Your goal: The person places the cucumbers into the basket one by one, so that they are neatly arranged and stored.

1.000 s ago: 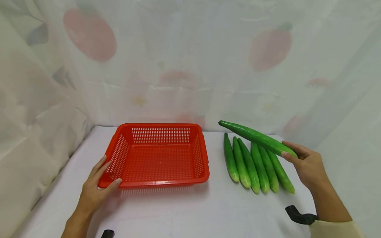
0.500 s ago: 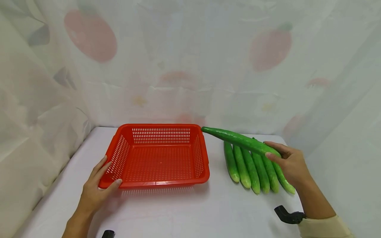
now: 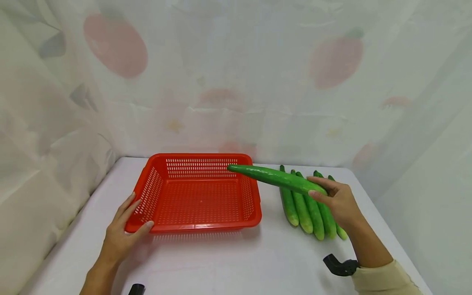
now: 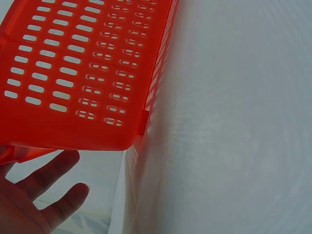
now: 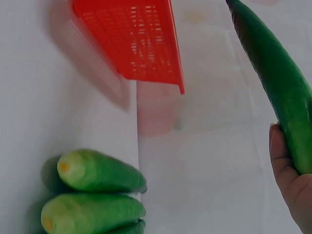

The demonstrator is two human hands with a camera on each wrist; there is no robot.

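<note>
My right hand [image 3: 341, 205] grips a long green cucumber [image 3: 274, 177] near its paler end, thumb in front and fingers behind. It is held raised and nearly level, its darker tip over the right rim of the red plastic basket [image 3: 199, 226]. In the right wrist view the cucumber [image 5: 282, 78] slants up from the fingers. My left hand [image 3: 117, 237] rests at the basket's near left corner, thumb on the front rim and fingers along the left side. The left wrist view has those fingers [image 4: 53, 170] spread and fairly straight beside the slotted wall [image 4: 73, 126].
Several more cucumbers [image 3: 304, 213] lie side by side on the white table [image 3: 228, 266], right of the basket, partly behind the right hand and the held cucumber. A pale printed curtain [image 3: 265, 82] hangs behind, with cloth at both sides.
My right hand has carried the cucumber leftward, from above the row of cucumbers until its tip is over the basket. The left hand and basket stay in place.
</note>
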